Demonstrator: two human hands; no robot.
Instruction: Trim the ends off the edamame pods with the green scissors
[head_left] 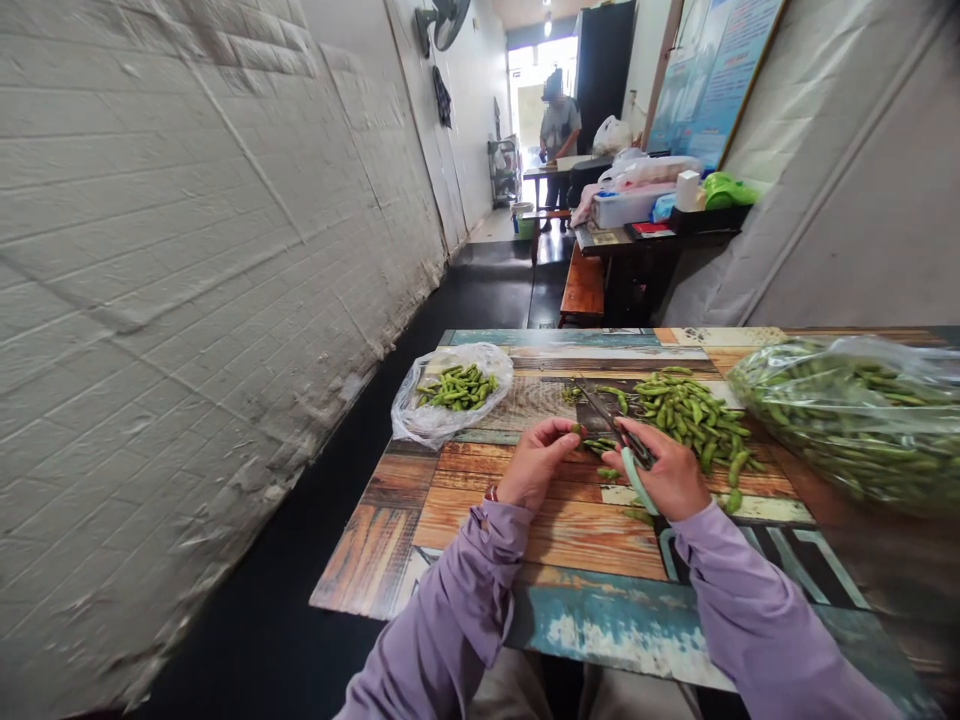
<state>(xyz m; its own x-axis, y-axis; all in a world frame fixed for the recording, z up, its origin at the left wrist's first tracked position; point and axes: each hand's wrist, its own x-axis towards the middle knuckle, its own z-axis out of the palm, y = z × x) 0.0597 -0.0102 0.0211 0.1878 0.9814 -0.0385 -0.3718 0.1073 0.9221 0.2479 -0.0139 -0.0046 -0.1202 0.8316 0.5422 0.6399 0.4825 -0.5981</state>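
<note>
My left hand (536,462) pinches a green bean pod (592,443) by one end, just above the table. My right hand (666,478) is closed round a pair of scissors (616,432) with pale green handles; the dark blades point away from me, over the pod. A loose pile of green pods (694,412) lies on the table right beyond my right hand. Both arms wear purple sleeves.
The painted plank table (585,580) also bears an open clear bag with a few pods (453,390) at far left and a large full bag of pods (862,420) at right. A white brick wall runs along the left. A person stands far back by another table.
</note>
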